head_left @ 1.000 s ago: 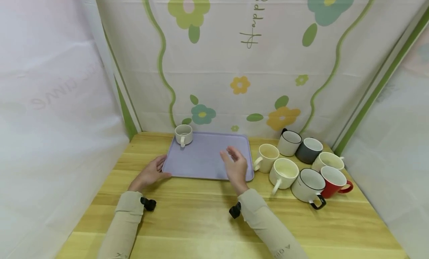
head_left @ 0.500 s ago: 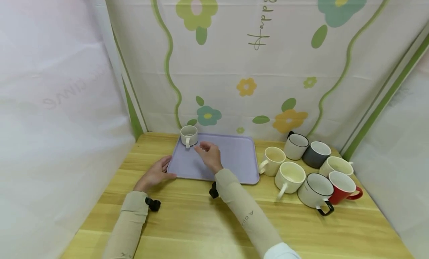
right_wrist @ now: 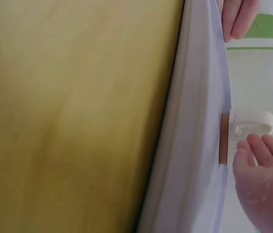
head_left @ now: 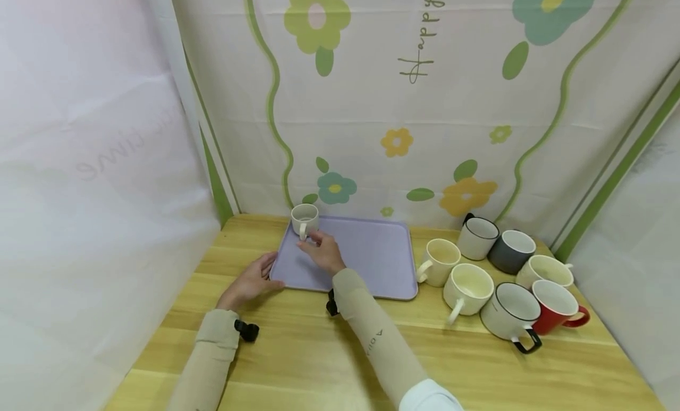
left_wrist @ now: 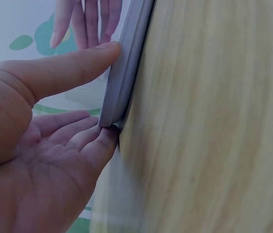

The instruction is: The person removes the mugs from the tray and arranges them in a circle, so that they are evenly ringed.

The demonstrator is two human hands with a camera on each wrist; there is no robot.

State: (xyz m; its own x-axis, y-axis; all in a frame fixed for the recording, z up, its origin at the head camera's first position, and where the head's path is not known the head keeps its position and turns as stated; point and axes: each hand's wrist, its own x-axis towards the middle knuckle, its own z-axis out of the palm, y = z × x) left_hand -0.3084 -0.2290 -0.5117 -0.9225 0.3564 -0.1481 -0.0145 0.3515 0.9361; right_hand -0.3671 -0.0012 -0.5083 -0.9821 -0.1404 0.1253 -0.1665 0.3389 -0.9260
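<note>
On the back left corner of a lilac tray (head_left: 366, 251) stands a small white cup (head_left: 305, 219), its handle facing forward. My right hand (head_left: 324, 253) reaches over the tray, with its fingertips close to the handle; whether they touch it I cannot tell. In the right wrist view the cup (right_wrist: 255, 124) shows just beyond those fingertips. My left hand (head_left: 255, 282) touches the tray's front left corner. Seen from the left wrist, its thumb lies against one side of the tray (left_wrist: 126, 73) and its straight fingers meet the corner.
Several mugs crowd the right of the wooden table (head_left: 297, 364): a cream mug (head_left: 441, 261), a pale yellow mug (head_left: 467, 288), a grey mug (head_left: 512, 251), a red mug (head_left: 555, 307) and black-rimmed ones (head_left: 511, 310). Fabric walls (head_left: 361, 104) enclose the table.
My right hand has moved left across the tray from its right side to the white cup's handle. My left hand has stayed at the tray's corner. The head view has shifted slightly.
</note>
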